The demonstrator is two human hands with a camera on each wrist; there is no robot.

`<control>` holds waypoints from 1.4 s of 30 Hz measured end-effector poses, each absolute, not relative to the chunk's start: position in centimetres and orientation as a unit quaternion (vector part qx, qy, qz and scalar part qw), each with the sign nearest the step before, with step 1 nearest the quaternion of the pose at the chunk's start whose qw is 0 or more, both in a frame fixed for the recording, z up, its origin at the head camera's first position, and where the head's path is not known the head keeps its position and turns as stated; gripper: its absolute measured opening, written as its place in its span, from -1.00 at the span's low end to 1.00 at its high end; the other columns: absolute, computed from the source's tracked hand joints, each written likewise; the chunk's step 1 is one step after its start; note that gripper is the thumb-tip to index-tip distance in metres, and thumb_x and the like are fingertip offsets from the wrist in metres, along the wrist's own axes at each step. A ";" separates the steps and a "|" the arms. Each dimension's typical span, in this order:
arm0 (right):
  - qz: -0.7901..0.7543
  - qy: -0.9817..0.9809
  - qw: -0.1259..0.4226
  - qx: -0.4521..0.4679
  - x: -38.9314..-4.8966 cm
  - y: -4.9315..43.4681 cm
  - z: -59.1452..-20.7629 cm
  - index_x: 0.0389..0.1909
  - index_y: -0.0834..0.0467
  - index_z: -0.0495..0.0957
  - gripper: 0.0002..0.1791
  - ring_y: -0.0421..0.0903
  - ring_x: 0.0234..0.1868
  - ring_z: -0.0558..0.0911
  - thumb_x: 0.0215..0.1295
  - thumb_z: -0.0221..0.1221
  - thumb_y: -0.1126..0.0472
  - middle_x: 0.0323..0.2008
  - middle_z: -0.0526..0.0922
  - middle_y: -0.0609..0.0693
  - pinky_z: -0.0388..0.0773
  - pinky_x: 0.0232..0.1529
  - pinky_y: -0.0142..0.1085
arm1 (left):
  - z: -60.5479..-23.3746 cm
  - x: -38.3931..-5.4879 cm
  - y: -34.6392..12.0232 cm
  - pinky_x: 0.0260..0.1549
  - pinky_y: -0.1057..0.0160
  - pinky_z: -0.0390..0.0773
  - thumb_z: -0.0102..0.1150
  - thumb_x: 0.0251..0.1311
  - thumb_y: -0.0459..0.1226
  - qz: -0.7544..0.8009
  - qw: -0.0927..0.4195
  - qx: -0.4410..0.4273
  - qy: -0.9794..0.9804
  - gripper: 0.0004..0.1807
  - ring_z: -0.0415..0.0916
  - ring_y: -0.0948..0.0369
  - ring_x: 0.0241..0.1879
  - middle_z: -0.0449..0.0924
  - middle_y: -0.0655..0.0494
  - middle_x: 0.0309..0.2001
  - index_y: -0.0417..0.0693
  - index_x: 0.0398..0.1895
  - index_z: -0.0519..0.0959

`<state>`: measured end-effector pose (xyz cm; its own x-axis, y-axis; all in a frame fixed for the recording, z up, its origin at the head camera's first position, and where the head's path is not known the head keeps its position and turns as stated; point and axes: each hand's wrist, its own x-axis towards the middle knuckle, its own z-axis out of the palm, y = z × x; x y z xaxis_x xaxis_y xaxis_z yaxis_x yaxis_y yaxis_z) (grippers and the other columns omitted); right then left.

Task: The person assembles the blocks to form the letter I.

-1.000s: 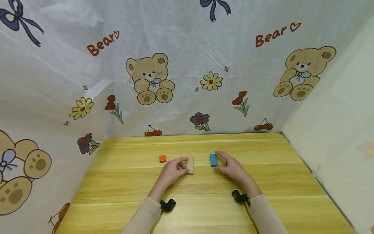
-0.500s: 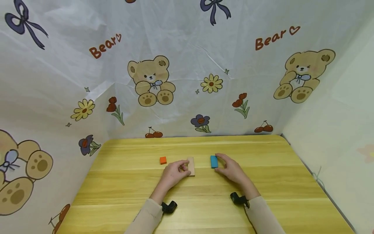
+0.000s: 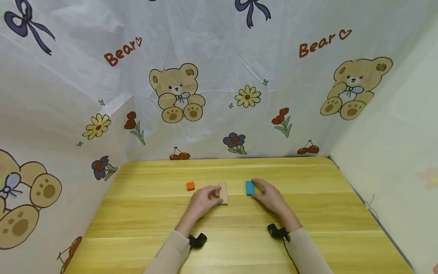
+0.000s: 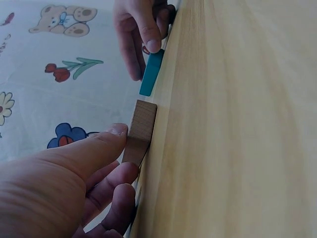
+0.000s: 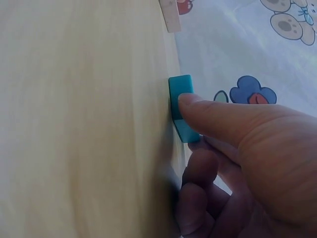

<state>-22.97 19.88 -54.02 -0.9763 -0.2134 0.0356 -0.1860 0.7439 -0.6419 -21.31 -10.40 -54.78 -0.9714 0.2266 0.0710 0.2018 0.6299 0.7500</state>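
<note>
A plain wooden block [image 3: 223,194] lies lengthwise on the table, away from the person. My left hand [image 3: 202,199] holds it at its left side between thumb and index finger; in the left wrist view the thumb tip meets the wooden block [image 4: 141,121] and the other fingers curl below. To the right lies a shorter blue block [image 3: 250,188]. My right hand [image 3: 270,195] pinches it from the right, index finger at its far end and thumb at its near end. The right wrist view shows the thumb against the blue block [image 5: 181,89].
An orange cube [image 3: 190,186] sits on the wood-grain table [image 3: 232,243], left of the wooden block. A gap separates the wooden and blue blocks. Behind the table's back edge hangs a white cloth [image 3: 212,57] printed with bears and flowers.
The right wrist has shifted slightly left, with its fingers staying at the blue block. The left hand and all the blocks keep their places; the head view has tilted a little.
</note>
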 end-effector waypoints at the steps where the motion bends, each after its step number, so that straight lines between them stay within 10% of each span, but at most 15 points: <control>1: -0.342 0.934 0.020 -0.105 -22.9 19.9 -54.1 0.52 0.10 0.44 -0.32 0.30 0.33 0.60 0.43 0.37 0.12 0.48 0.50 0.23 0.49 0.34 0.26 | -54.8 -21.2 -10.4 -0.46 0.35 0.43 0.50 0.28 -0.07 0.414 0.016 0.119 0.902 -0.51 0.44 0.36 -0.50 0.69 0.38 -0.22 0.13 0.27 0.71; 13: -0.364 0.926 0.027 -0.099 -22.6 19.8 -54.1 0.51 0.06 0.46 -0.31 -0.15 -0.57 0.30 0.38 0.41 0.13 0.44 0.55 0.19 0.36 -0.31 -0.22 | -55.2 -21.3 -10.4 -0.44 0.35 0.45 0.48 0.31 -0.06 0.410 0.002 0.125 0.903 -0.53 0.42 0.36 -0.50 0.71 0.35 -0.21 0.10 0.26 0.71; 42: -0.413 0.903 0.008 -0.117 -21.1 18.4 -51.9 0.44 0.01 0.54 -0.35 -0.23 -0.67 0.20 0.33 0.46 0.12 0.37 0.61 0.12 0.31 -0.62 -0.37 | -55.0 -21.4 -10.6 -0.41 0.36 0.44 0.46 0.33 -0.08 0.404 -0.002 0.134 0.905 -0.54 0.42 0.39 -0.48 0.72 0.33 -0.18 0.11 0.28 0.71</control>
